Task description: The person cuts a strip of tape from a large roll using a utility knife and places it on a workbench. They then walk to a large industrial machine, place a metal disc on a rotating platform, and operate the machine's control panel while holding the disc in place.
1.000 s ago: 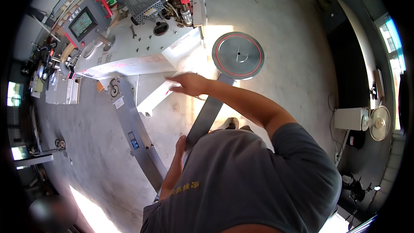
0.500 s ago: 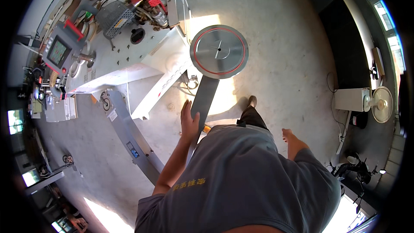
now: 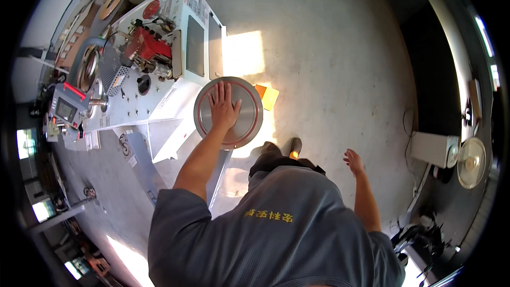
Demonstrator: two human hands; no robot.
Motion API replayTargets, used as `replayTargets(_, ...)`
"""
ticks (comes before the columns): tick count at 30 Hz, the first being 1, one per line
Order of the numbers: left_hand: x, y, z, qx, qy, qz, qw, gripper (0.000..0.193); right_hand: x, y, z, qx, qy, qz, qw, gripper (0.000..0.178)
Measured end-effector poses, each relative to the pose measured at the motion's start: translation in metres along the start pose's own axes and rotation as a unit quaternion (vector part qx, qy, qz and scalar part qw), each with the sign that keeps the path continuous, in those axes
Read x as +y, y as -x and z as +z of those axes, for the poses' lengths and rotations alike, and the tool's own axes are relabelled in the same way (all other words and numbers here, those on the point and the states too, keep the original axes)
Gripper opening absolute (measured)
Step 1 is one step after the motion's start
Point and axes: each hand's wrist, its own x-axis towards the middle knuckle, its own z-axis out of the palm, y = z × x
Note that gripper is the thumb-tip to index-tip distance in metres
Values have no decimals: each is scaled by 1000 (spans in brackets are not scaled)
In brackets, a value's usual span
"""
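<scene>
My left hand [image 3: 224, 112] lies flat on a round grey metal disc [image 3: 248, 119] with a red ring near its rim, its fingers stretched out. Under the disc, part of a grey metal beam [image 3: 217, 172] shows beside my left forearm. The disc hides the rest of the beam's upper end. Out to the right, my right hand [image 3: 354, 161] hangs over the floor, with its fingers loosely apart and nothing in it. A white machine cabinet [image 3: 172, 103] stands just left of the disc.
Red clamp-like machinery [image 3: 149, 45] sits on the cabinet, with a control screen [image 3: 66, 107] at its left end. A yellow-orange object [image 3: 268, 97] is beyond the disc. Another grey beam [image 3: 141, 162] stands to the left. At right are a fan [image 3: 471, 163] and a white box [image 3: 433, 151].
My left hand has gone from beside the grey beam onto the top of the disc. My body has moved forward, and the disc now appears lower and further left.
</scene>
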Motion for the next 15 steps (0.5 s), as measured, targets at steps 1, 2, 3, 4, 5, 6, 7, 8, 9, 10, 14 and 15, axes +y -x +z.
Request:
replayTargets(1, 3, 3, -4, -7, 7, 7, 1000, 73, 4, -11, -17, 10, -15, -9, 1000, 47)
replayTargets(2, 1, -1, -9, -7, 10, 8, 1000, 74, 12, -28, -30, 10, -60, -15, 998, 47)
replayTargets(3, 2, -4, -11, -22, 10, 5, 1000, 75, 18, -45, -40, 36, 0, -24, 999, 45)
replayTargets(4, 2, -4, -12, -36, 6, -1, 999, 76, 22, -60, -43, 45, 27, -29, 998, 37)
replayTargets(5, 1, -4, -17, -47, 7, -6, 999, 76, 11, -68, -40, 35, 45, 9, 998, 30)
replayTargets(6, 2, -2, -21, -60, 15, -15, 998, 75, 9, -84, -42, 1, 61, 2, 998, 28)
replayTargets(7, 4, -2, -22, -70, 16, -18, 997, 76, -3, -92, -34, -2, 52, 38, 998, 27)
replayTargets(8, 4, 0, -24, -80, 17, -27, 996, 76, -31, -100, -31, -37, 111, 80, 990, 43)
replayTargets(9, 0, -3, -21, -99, 39, -30, 994, 77, 18, -143, -55, -89, 177, -24, 980, 41)
replayTargets(10, 0, -9, -21, -102, 33, -28, 994, 77, -22, -158, -40, -160, 559, -248, 775, 36)
replayTargets(14, 1, -6, -24, -145, 66, -50, 986, 77, -140, -206, -34, -219, 454, -231, 832, 26)
replayTargets(15, 0, -7, -24, -157, 75, -55, 983, 77, -165, -226, -39, -212, 444, -172, 853, 26)
